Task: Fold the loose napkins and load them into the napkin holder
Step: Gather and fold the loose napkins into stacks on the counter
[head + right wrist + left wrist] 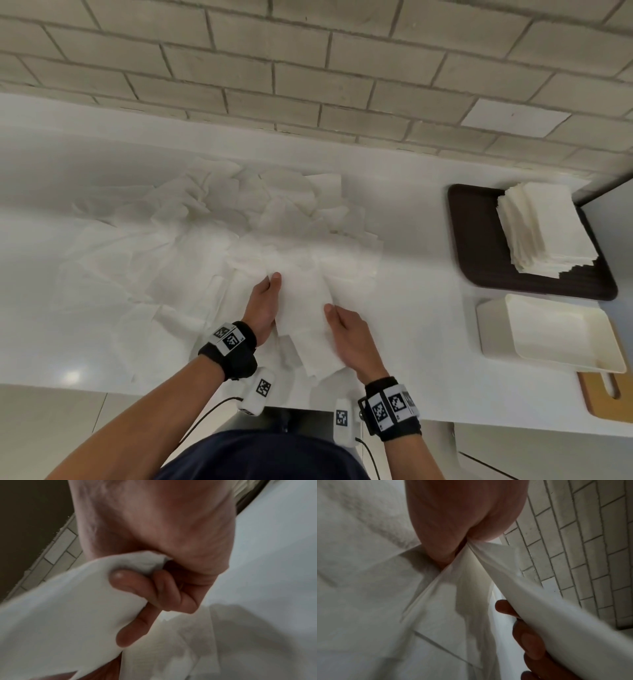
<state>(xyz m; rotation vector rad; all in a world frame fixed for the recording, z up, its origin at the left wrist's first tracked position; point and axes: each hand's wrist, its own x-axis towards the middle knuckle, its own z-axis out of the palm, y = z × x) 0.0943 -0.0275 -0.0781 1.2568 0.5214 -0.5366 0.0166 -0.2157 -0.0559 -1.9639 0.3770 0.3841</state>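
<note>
Both hands (301, 317) pinching a napkin (303, 305), long axis front-to-back.

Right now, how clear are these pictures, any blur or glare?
Head view: sharp, wide-angle bend in the wall tiles, a glare spot on the counter. Left wrist view: dim, napkin blurred. Right wrist view: soft throughout, right hand close and blurred.

Black wristbands (228, 356) carry white coded tags (387, 409).
</note>
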